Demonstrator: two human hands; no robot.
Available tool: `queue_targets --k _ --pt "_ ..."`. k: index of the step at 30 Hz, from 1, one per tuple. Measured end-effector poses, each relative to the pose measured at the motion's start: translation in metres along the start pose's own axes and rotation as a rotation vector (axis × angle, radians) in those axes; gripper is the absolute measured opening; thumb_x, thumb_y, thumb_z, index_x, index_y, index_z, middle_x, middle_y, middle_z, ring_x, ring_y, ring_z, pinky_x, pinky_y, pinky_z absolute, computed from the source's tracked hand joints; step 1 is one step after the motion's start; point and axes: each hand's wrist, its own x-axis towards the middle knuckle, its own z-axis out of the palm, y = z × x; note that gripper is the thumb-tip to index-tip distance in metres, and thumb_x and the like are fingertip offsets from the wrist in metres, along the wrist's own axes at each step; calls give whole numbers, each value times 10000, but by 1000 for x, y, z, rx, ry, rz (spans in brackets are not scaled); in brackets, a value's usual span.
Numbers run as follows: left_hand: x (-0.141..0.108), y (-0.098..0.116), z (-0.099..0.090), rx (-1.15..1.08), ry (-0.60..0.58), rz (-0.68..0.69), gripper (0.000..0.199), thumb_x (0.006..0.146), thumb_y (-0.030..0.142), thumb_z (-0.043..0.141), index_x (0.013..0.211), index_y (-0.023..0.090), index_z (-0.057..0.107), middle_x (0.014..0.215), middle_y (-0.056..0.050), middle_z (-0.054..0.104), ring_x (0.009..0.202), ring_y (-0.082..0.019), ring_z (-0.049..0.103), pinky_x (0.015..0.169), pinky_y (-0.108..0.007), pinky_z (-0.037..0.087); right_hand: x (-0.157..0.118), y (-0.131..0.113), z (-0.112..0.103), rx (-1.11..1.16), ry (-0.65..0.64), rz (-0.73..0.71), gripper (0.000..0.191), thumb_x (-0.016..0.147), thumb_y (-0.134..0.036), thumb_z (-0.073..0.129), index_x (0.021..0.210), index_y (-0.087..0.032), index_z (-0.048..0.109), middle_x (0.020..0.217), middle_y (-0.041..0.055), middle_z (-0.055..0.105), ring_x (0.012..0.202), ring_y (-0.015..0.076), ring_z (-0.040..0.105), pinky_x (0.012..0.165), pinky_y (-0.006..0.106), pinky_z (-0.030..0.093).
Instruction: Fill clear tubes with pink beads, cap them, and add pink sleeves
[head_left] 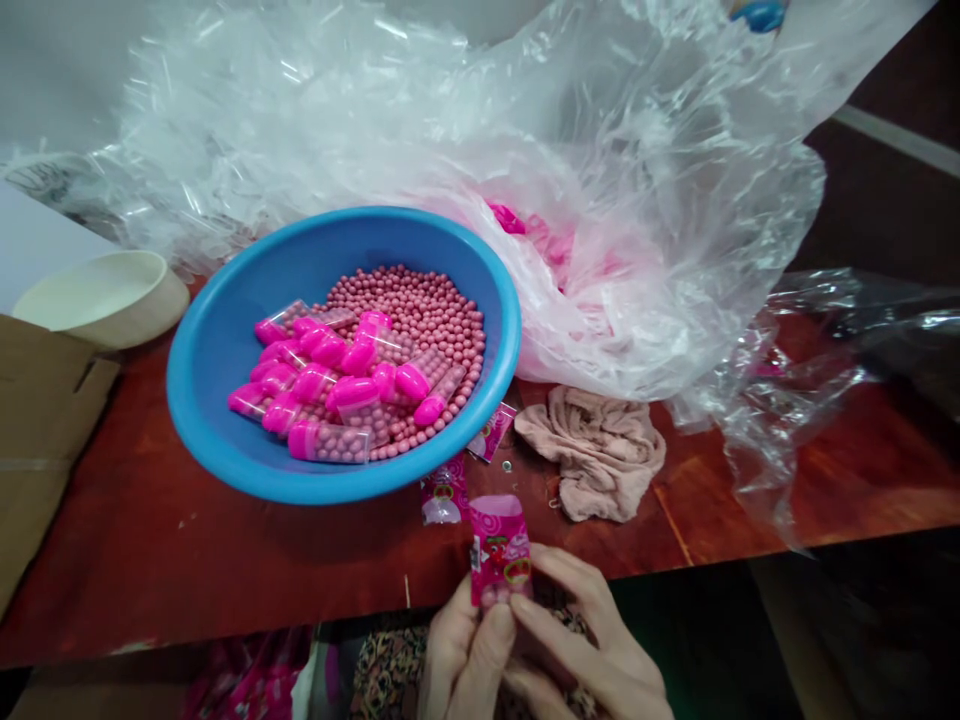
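Item: packet (499, 548), pink printed, upright, held just over the table (225, 570) edge. Left hand (465, 660): fingers (495, 630) closed on the packet's lower end. Right hand (592, 640): fingers (555, 600) pressed to its lower right side, grasping. Beside it: two loose packets (444, 490), lying flat. Beyond: blue basin (196, 400) holding pink capsules (352, 392) on pink balls (420, 310). Also: beige cloth (596, 455), clear plastic bag (660, 210), cream bowl (97, 298), cardboard (37, 430).
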Motion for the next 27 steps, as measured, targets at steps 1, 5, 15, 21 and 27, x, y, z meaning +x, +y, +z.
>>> queue_targets --k 1,5,15,21,27 --pt "1 4 0 72 -14 29 389 663 481 718 905 177 734 731 -76 715 650 -200 644 570 -253 489 0 -1 -2 26 18 49 475 745 -177 685 1196 -295 595 1211 98 581 1067 271 593 821 374 550" --pt "1 11 -5 439 40 218 323 753 451 635 889 175 733 584 -29 664 449 -120 530 474 -203 425 8 -4 -12 146 198 267 424 792 -285 651 1204 -236 560 1237 136 500 1154 297 518 907 413 491" --pt "0 11 -5 567 91 562 208 675 230 742 864 311 770 754 -22 744 670 -212 632 685 -242 457 40 3 -29 94 -12 238 105 749 -290 693 733 -207 631 1002 76 642 967 242 596 854 362 480" --pt "2 8 -4 641 122 651 276 656 216 764 918 302 758 721 -41 712 675 -202 623 698 -231 456 38 3 -31 200 -60 349 79 726 -256 716 699 -209 658 979 48 654 922 207 606 830 283 474" --pt "8 -7 -8 791 90 966 254 825 286 599 1054 262 707 754 -49 685 677 -185 609 682 -241 478 33 -3 -19 572 44 618 43 723 -242 710 763 -235 697 923 22 643 891 173 600 782 223 489"
